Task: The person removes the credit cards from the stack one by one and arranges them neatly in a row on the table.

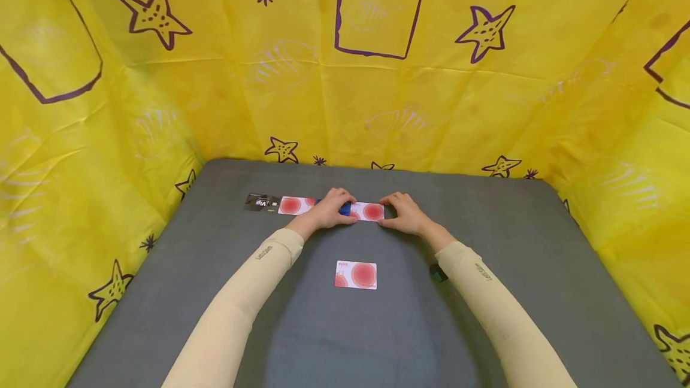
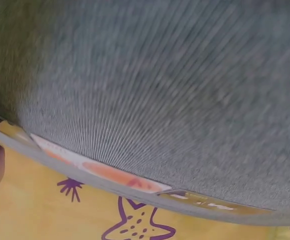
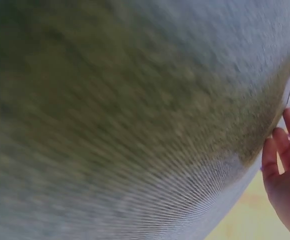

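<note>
A row of cards lies along the far part of the grey table. My left hand arches over a blue card and covers most of it. Its index finger and thumb reach the left corners of a white card with a red circle. From the other end, the thumb and index finger of my right hand grip that same card at its right corners. In the right wrist view, the fingers of the right hand are bent at the table's surface. Only a bit of the left hand shows in the left wrist view.
Left of the blue card lie another red-circle card and a black card marked Vip. One more red-circle card sits nearer, between the forearms. A small dark green piece shows beside the right sleeve. Yellow patterned cloth surrounds the table.
</note>
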Demonstrator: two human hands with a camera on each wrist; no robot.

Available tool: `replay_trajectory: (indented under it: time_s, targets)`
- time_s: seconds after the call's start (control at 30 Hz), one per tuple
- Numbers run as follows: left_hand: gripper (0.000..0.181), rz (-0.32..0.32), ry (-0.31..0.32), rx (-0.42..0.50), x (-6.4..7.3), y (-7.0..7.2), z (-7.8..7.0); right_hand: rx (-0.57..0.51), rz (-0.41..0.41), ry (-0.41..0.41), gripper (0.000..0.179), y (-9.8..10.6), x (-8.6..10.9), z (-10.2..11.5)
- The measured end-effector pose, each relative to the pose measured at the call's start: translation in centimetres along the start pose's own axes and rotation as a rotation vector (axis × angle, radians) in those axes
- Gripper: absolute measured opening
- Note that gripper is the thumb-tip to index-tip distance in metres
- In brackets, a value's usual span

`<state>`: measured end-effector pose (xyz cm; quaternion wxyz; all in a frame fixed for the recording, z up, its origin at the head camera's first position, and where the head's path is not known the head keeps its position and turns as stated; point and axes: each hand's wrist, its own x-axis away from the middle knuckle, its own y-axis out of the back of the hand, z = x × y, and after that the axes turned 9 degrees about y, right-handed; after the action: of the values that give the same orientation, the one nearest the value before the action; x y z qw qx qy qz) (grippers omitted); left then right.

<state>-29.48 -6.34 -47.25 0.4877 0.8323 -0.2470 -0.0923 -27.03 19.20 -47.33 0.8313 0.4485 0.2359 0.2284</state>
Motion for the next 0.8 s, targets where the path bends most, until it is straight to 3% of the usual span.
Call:
replay_trajectory:
  time_s: [0.13,0.33,0.8]
  targets:
    - [0.054,-0.058,-0.021,-0.018,0.2,-0.5,0.1,0.019,-0.058,0.018,0.056,-0.3,0.5,0.1]
    - [0.059,-0.128,-0.038,-0.029,0.9,-0.8,0.2,0.027,-0.088,-0.020,0.057,-0.4,1.2,0.7]
    - [0.061,-0.189,-0.021,0.020,3.8,-1.2,-0.2,-0.043,-0.171,-0.067,0.045,-0.8,2.9,2.2]
